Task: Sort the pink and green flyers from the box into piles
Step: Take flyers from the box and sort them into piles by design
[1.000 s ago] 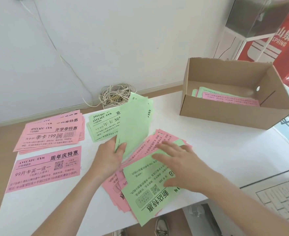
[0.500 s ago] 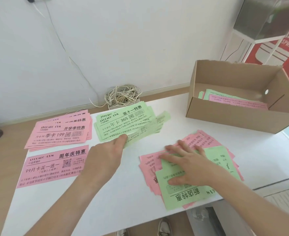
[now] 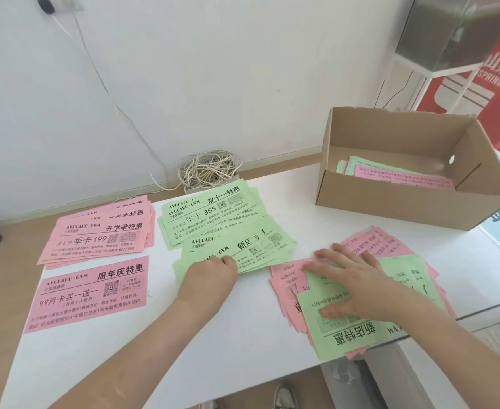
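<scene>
- The left hand (image 3: 210, 276) sits at centre frame, its fingers curled onto the near edge of the lower green pile (image 3: 243, 249), gripping those flyers where they lie fanned on the white table (image 3: 237, 343)
- The right hand (image 3: 358, 287) lies flat, fingers straight and spread, pressing down on the mixed pile (image 3: 358, 335) at lower right; it grasps nothing
- The mixed pile has a green flyer on top, printed side up and turned upside down to the camera, with pink flyers sticking out beneath it on the left and far sides
- The upper green pile (image 3: 210, 214) lies just beyond the lower one, and their edges overlap
- A pink pile (image 3: 101, 234) lies at the left of the frame, and a single pink flyer (image 3: 89, 293) lies just below it, apart from it
- The cardboard box (image 3: 390, 208) stands open at upper right, well apart from both hands, with the remaining flyers (image 3: 402, 175), green and pink, lying flat inside
- A coil of cable (image 3: 210, 169) rests against the wall behind the green piles
</scene>
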Motion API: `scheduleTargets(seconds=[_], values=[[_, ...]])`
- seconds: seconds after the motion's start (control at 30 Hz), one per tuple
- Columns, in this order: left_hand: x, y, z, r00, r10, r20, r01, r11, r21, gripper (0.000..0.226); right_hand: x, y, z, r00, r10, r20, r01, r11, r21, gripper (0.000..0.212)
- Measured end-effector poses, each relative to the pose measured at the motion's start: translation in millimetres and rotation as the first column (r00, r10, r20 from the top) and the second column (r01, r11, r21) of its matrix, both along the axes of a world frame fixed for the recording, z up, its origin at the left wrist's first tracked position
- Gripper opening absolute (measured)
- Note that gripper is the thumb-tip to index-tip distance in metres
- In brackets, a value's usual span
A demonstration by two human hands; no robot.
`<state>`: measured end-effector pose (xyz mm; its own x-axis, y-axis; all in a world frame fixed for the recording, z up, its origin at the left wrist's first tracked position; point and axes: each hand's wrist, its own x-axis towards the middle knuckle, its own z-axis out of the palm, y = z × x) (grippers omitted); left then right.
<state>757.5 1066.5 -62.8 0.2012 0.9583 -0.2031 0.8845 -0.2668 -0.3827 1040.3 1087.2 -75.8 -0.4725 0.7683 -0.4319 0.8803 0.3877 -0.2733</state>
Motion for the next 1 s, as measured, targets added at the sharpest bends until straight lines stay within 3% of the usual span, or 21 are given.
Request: scheduleTargets(seconds=[0.2, 0.37, 0.53, 0.63, 0.77, 1.0], values=[[1.9, 0.8, 2.1, 0.995, 0.04, -0.093, -0.047, 0.996, -0.077, 0.04, -8.8, -9.7, 1.4, 0.998, 0.063, -0.004, -0.063, 0.998, 0.023, 0.088], [-2.4, 0.3, 10.2, 0.989, 0.13, -0.073, -0.137, 0.986, -0.091, 0.03, 21.1, -19.5, 22.1, 0.997, -0.08, -0.015, 0.081, 0.995, 0.056, 0.1], [9.6, 2.6, 14.4, 0.984, 0.162, 0.069, -0.151, 0.979, -0.138, 0.07, 48.0, -46.3, 31.2, 0.985, -0.086, 0.147, 0.092, 0.995, -0.038, 0.118], [14.5, 12.8, 7.2, 0.965, 0.201, 0.168, -0.167, 0.966, -0.196, 0.088, 37.6, -59.1, 19.5, 0.984, -0.04, 0.172, 0.044, 0.999, -0.023, 0.118], [8.4, 16.8, 1.9, 0.93, 0.249, 0.27, -0.164, 0.939, -0.301, 0.087, 32.8, -56.8, 9.2, 0.989, -0.044, 0.139, 0.039, 0.999, 0.033, 0.101], [-17.2, 22.2, 2.0, 0.938, 0.157, 0.308, -0.063, 0.954, -0.293, 0.078, 45.8, -29.8, 17.6, 0.995, -0.061, 0.081, 0.067, 0.995, -0.068, 0.095]])
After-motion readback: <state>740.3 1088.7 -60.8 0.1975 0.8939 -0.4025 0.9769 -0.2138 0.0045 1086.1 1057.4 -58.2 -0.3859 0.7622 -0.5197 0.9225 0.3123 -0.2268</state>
